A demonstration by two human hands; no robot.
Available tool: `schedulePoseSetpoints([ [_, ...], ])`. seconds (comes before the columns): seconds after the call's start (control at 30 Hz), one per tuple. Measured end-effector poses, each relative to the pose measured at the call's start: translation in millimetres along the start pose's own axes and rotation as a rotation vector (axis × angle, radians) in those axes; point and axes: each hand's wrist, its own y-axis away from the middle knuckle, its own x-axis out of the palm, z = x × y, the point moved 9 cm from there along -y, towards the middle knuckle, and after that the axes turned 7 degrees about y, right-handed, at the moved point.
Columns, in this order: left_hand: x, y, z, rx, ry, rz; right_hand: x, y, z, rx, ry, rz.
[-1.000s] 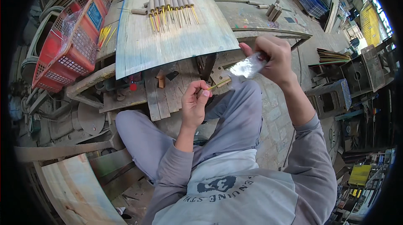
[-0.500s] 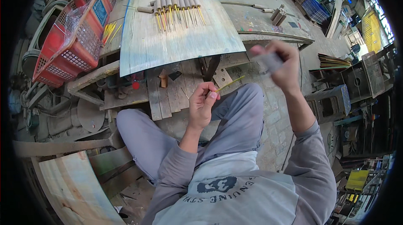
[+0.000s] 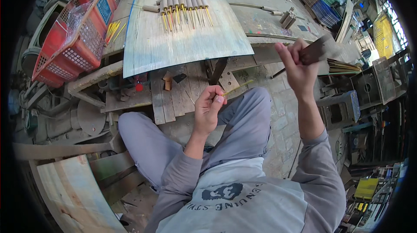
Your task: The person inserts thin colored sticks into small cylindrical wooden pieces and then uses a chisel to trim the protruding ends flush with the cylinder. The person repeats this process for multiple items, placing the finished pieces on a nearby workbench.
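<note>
My left hand (image 3: 208, 108) is above my knee, fingertips pinched on a thin yellow-green stick (image 3: 239, 87) that points up to the right. Raised at the right, my right hand (image 3: 302, 70) is closed around a grey-brown tube-like piece (image 3: 318, 51); motion smears its far end, so its exact shape is unclear. On the pale board (image 3: 186, 50) ahead lies a row of grey cylinders (image 3: 181, 1) with thin yellow and red sticks (image 3: 191, 18) reaching toward me from them. One more grey cylinder (image 3: 151, 9) lies on its side left of the row.
A red plastic crate (image 3: 78, 42) stands at the left, beside loose yellow sticks (image 3: 114, 32). More grey cylinders (image 3: 288, 18) stand on the wooden bench (image 3: 256, 24) at the right. Beneath the board are wooden slats (image 3: 167, 100). Metal frames (image 3: 343, 107) stand at the far right.
My right hand has moved right, carrying the grey-brown piece away from the board's corner. My left hand stays nearly in place with the stick.
</note>
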Motion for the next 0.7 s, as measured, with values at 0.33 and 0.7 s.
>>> schedulePoseSetpoints([
  [0.33, 17, -2, 3, -0.121, -0.162, 0.082, 56, 51, -24, 0.469, -0.838, 0.573],
  [0.7, 15, -3, -17, 0.119, -0.398, 0.068, 45, 60, -9, 0.427, -0.739, 0.384],
])
